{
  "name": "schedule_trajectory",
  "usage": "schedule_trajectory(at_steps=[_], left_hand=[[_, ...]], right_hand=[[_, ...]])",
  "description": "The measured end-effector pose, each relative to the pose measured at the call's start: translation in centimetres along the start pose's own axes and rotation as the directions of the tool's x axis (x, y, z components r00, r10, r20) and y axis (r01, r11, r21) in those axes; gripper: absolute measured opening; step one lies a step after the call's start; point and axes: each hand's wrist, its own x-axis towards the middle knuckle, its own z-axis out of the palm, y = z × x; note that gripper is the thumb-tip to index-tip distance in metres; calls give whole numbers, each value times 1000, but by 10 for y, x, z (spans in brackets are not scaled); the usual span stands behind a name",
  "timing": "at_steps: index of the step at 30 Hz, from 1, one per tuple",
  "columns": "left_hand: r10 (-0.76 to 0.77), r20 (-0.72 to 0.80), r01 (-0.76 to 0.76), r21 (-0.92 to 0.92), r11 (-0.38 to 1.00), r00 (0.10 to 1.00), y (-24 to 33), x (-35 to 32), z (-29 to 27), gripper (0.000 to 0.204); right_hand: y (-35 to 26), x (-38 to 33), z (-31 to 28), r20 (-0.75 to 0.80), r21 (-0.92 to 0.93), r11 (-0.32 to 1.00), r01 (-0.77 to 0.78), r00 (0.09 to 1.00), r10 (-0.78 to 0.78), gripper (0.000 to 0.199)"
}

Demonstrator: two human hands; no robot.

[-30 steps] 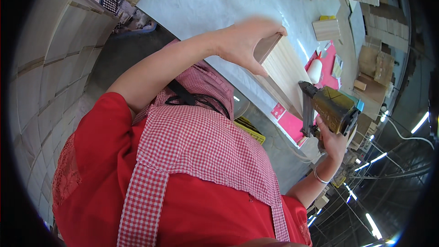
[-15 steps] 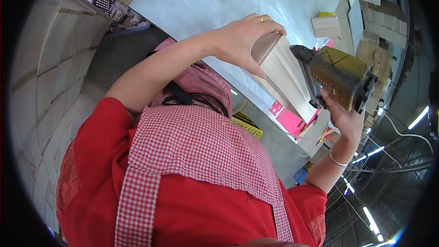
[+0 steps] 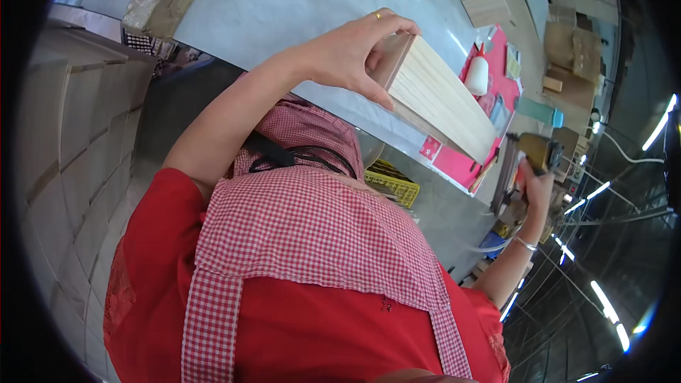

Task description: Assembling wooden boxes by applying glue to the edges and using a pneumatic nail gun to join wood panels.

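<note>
My left hand (image 3: 349,55) grips the near-left end of a long, pale wooden box (image 3: 441,92), thumb on one side and fingers over the top edge. The box stands on the worktable, its far end reaching toward the right. In my right hand (image 3: 537,188) is a nail gun (image 3: 533,149) with a worn yellow body and a dark magazine. It is held off to the right, apart from the box and beyond the table edge. My fingers wrap its handle, partly hidden by the tool.
Beyond the box, a pink mat (image 3: 505,79) on the worktable (image 3: 284,10) carries a white glue bottle (image 3: 477,74). A small wooden block (image 3: 486,8) lies farther back. A yellow crate (image 3: 392,183) sits below the table edge. Stacked wooden panels (image 3: 85,142) stand at left.
The nail gun in my right hand has moved from beside the box out to the right and down, uncovering the glue bottle. My left hand still grips the box, now slightly farther left in view.
</note>
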Motion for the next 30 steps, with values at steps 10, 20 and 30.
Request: schedule_trajectory(at_steps=[10, 20, 30], left_hand=[[28, 35, -25, -63, 998, 999, -8, 2, -5, 100], [-1, 18, 3, -87, 996, 1000, -13, 2, -2, 107], [-15, 45, 19, -96, 995, 999, -13, 5, -5, 105]], right_hand=[[-5, -40, 30, 188, 112, 975, -191, 968, 168, 21], [-8, -38, 27, 200, 89, 974, -207, 962, 186, 21], [-12, -40, 27, 200, 67, 972, -227, 957, 210, 20]])
